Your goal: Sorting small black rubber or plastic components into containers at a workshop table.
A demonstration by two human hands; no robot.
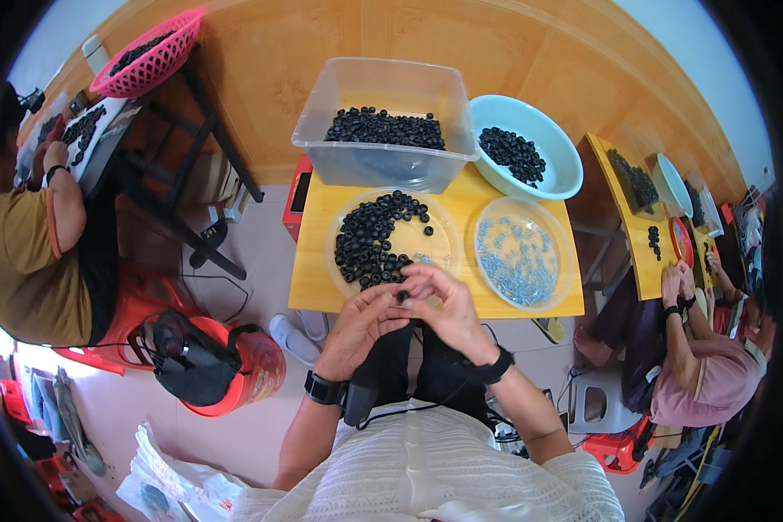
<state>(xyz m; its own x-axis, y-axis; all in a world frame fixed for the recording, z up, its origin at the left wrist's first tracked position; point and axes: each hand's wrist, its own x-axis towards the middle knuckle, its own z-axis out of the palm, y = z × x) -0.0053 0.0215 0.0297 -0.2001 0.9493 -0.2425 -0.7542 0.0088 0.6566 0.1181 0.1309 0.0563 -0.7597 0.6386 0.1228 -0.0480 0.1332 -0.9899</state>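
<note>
My left hand (pixel 358 329) and my right hand (pixel 446 315) meet at the table's near edge. A small round black part (pixel 402 297) is pinched between their fingertips; its details are too small to make out. Just beyond my hands lies a shallow clear round tray (pixel 448 228). Many black ring-like parts (pixel 365 235) are heaped in its left half, and a few small silvery pieces (pixel 423 258) lie near its front. Beside it on the right, a second clear round tray (pixel 565 277) holds many small silvery metal pieces (pixel 518 265).
On the yellow table (pixel 313 291), a clear plastic bin (pixel 383 165) and a light blue basin (pixel 555 183), both with black parts, stand at the back. A person (pixel 35 252) works at the left table, another (pixel 705 370) at the right. A red bucket (pixel 257 374) stands left.
</note>
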